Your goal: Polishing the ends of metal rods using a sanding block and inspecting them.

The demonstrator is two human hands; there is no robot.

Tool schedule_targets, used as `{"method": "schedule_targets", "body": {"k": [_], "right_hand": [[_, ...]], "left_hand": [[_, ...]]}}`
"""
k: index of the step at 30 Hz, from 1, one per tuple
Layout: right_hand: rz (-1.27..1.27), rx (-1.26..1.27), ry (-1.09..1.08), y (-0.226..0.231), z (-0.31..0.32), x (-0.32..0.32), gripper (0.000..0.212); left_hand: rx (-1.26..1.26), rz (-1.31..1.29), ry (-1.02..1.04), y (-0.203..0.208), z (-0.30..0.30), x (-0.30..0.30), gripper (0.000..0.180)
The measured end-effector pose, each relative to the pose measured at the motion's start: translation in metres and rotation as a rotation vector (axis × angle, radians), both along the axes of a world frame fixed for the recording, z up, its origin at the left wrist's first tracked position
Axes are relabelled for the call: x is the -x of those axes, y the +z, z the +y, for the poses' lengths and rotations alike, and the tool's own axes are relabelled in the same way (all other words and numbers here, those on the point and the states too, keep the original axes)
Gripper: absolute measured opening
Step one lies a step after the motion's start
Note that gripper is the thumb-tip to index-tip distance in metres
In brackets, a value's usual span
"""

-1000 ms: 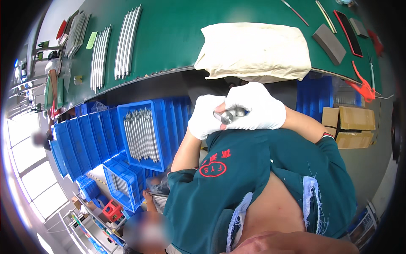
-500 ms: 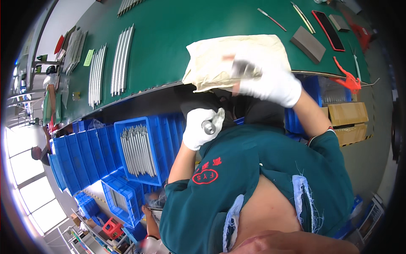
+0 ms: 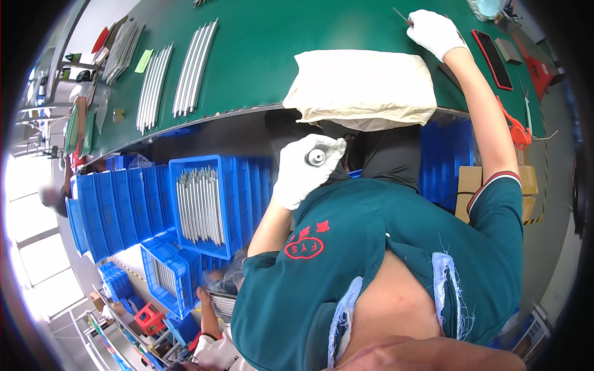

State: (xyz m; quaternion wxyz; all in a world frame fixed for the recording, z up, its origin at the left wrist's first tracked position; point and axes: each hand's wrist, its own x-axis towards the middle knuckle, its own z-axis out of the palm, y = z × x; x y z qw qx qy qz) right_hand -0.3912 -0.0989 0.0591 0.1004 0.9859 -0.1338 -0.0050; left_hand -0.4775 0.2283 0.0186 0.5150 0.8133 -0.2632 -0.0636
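My left hand (image 3: pixel 304 173), in a white glove, is wrapped round a metal rod (image 3: pixel 317 157) seen end-on; its round end with a central hole faces up, and its length is hidden. At the far right of the table, my gloved right hand (image 3: pixel 435 32) has its fingers closed at a thin red-handled tool (image 3: pixel 409 23). The tool's slim grey tip points up and left; the hand hides the rest. Between the hands, a cream cloth (image 3: pixel 365 86) lies over the table's near edge.
On the green table (image 3: pixel 260 62) lie metal rods (image 3: pixel 196 68) in rows at left. A red-edged phone (image 3: pixel 492 60), small grey block (image 3: pixel 508 51) and orange-red tool (image 3: pixel 516 127) are at right. A blue crate (image 3: pixel 226 210) of rods stands below left. Another person's arm (image 3: pixel 209 315) shows behind.
My right hand has moved from over the cloth up and right to the red-handled tool. My left hand still holds the rod, slightly higher. The whole view has shifted a little.
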Motion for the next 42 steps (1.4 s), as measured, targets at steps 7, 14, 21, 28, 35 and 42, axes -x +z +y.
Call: {"method": "schedule_targets", "body": {"k": [7, 14, 21, 28, 35, 42], "right_hand": [[-0.275, -0.936, 0.678, 0.020, 0.110, 0.099, 0.023], [-0.040, -0.986, 0.843, -0.015, 0.127, 0.123, 0.031], [-0.204, -0.685, 1.100, -0.024, 0.124, 0.121, 0.039], [-0.226, -0.801, 1.239, -0.027, 0.118, 0.111, 0.049], [-0.223, -0.867, 1.202, -0.027, 0.123, 0.113, 0.049], [-0.213, -0.872, 1.158, -0.024, 0.135, 0.117, 0.039]], "left_hand": [[0.110, 0.107, -0.021, 0.009, -0.001, 0.008, 0.020], [-0.033, 0.055, -0.058, 0.005, 0.001, 0.012, 0.018], [-0.031, -0.007, -0.156, 0.003, 0.002, 0.012, 0.014], [-0.026, -0.071, -0.198, -0.003, 0.004, 0.015, 0.011], [-0.052, -0.094, -0.188, -0.004, 0.003, 0.015, 0.014], [-0.032, -0.127, -0.166, -0.003, 0.000, 0.015, 0.013]]}}
